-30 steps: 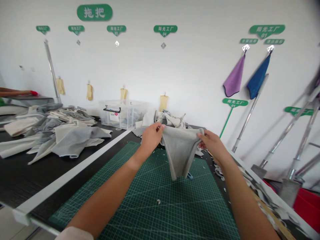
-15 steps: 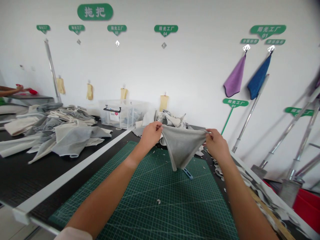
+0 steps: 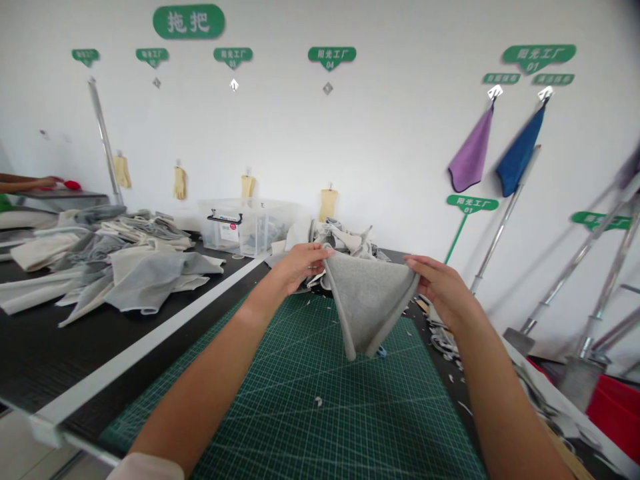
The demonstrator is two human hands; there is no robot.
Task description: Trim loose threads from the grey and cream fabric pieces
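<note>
I hold a small grey cloth [image 3: 364, 300] stretched in the air above a green cutting mat [image 3: 320, 413]. My left hand [image 3: 299, 265] pinches its left top corner, fingers closed on the fabric. My right hand [image 3: 440, 285] grips the right top corner. The cloth hangs down between them in a triangle, its point just over the mat. A blue tool [image 3: 381, 351] lies on the mat, mostly hidden behind the cloth's tip.
A heap of grey and cream cloths [image 3: 107, 257] covers the black table at left. A clear plastic box [image 3: 245, 228] and more cloths [image 3: 345, 241] sit at the back. Fabric scraps [image 3: 450, 340] litter the right edge. Metal poles [image 3: 585, 267] lean on the wall; another person's arm [image 3: 25, 182] shows far left.
The cloth has been pulled tauter and tilted, showing a flatter triangular face. My right hand has shifted slightly right and my view has moved a little.
</note>
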